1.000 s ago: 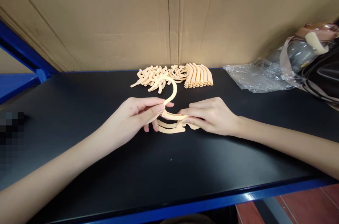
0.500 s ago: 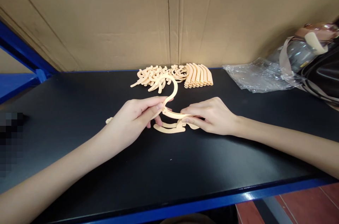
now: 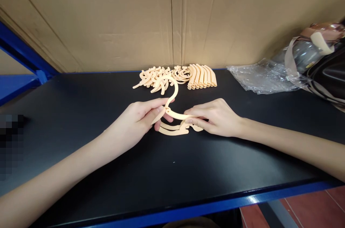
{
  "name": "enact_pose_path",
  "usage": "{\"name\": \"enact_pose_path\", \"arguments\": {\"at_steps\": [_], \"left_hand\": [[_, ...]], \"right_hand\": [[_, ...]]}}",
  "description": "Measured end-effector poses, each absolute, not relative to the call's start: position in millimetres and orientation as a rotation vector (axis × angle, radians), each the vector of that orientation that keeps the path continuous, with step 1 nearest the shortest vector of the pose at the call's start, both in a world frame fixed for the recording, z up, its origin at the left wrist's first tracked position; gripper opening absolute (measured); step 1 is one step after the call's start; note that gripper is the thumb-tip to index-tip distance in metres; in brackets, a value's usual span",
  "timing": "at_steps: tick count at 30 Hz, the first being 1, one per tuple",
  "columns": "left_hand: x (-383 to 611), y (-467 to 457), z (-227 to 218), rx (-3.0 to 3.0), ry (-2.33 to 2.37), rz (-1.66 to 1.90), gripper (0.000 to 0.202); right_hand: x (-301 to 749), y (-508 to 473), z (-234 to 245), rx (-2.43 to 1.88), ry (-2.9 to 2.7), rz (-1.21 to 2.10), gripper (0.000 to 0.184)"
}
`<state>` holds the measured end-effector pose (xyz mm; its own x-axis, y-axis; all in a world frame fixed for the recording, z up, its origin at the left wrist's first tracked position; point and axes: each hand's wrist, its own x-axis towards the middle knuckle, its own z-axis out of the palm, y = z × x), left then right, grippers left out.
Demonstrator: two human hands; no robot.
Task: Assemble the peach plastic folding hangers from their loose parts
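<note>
The cream folding hanger [image 3: 176,114] sits between both hands, its hook [image 3: 176,89] standing up. Just below the hook, the left hand [image 3: 138,116] pinches the joint [image 3: 167,109] between thumb and fingers, seemingly to steady it. Right of the hook, the right hand [image 3: 215,118] clasps one hanger arm [image 3: 181,116] between thumb and fingers, probably for leverage. Loose curved pieces [image 3: 174,132] lie below the hook.
</note>
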<state>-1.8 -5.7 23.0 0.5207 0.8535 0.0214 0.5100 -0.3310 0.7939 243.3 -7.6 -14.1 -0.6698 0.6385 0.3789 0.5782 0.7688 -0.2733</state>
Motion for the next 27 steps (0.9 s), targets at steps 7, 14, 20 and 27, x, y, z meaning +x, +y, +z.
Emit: {"name": "enact_pose_path", "arguments": {"at_steps": [7, 14, 20, 27], "left_hand": [[-2.1, -3.2, 20.5, 1.995, 1.138, 0.535, 0.042], [-3.9, -4.3, 19.8, 2.023, 1.135, 0.552, 0.041], [-4.7, -4.2, 21.0, 2.142, 1.173, 0.536, 0.04], [-2.1, -13.4, 24.4, 2.576, 1.235, 0.413, 0.031]], "right_hand": [[243.5, -7.2, -14.8, -0.915, -2.501, 0.198, 0.043], [244.4, -5.7, -14.8, -0.943, -2.502, 0.248, 0.032], [245.0, -5.7, -16.4, -0.926, -2.491, 0.217, 0.031], [245.8, -0.4, -20.7, -0.886, -2.371, 0.209, 0.024]]}}
